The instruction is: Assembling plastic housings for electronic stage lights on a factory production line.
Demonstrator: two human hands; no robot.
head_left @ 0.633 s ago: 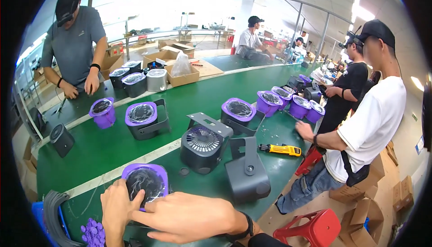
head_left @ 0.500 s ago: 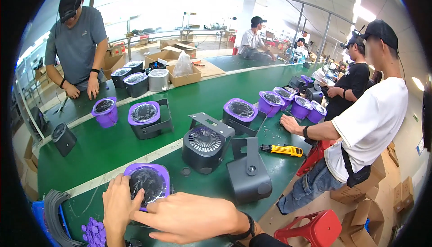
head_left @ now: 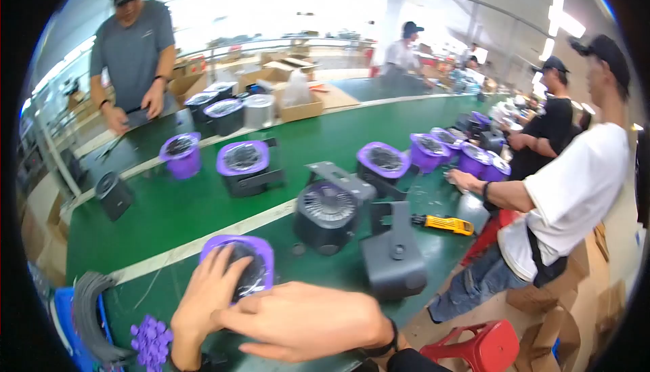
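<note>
A speaker-like housing (head_left: 268,268) with a purple rim and a black, film-covered face stands at the near edge of the bench, partly behind my hands. My left hand (head_left: 208,291) lies over its left side, fingers spread on the film. In front of the housing, my right hand (head_left: 298,321) is closed and reaches left toward my left wrist; its fingertips and anything in them are hidden. To the right stand a grey housing with a round slotted grille (head_left: 328,211) and a dark grey housing with a bracket (head_left: 396,260).
Purple caps (head_left: 152,340) lie at the near left, beside curved grey brackets (head_left: 93,311) in a blue bin. A yellow power screwdriver (head_left: 444,224) lies right. More purple-rimmed housings (head_left: 242,159) stand across the green bench. Co-workers stand at left and right; a red stool (head_left: 484,348) is at lower right.
My view has swung, so the scene sits farther right. My left fingers have shifted from the housing's left edge onto its face. My right hand stays close in front.
</note>
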